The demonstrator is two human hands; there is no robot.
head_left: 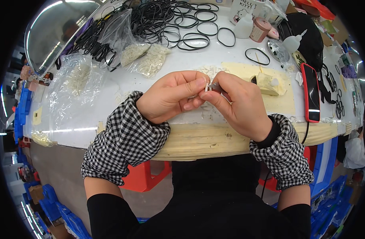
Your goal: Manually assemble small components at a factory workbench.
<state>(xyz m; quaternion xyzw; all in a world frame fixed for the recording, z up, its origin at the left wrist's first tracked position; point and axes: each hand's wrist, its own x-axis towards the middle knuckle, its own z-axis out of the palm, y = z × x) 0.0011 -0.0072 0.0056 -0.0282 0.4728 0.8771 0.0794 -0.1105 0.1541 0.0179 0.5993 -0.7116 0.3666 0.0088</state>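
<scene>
Just above the table's front edge, my two hands meet fingertip to fingertip. My left hand (172, 95) is closed, its thumb and forefinger pinching a small white plastic part (207, 87). My right hand (242, 103) is also closed, with its thumb tip close against that part. A small grey piece (216, 86) shows between the right thumb and curled forefinger; its kind and far end are hidden. Below and behind the hands, many small pale parts (209, 113) lie loose on the white table (150, 126).
Clear bags of pale parts (150, 59) and a heap of black rubber rings (146, 20) lie at the back left. To the right are a yellowish sheet (284, 101), a wrapped yellow block (270, 84), a red-cased phone (310, 93) and squeeze bottles (243, 27). Tan padding (202, 139) covers the front edge.
</scene>
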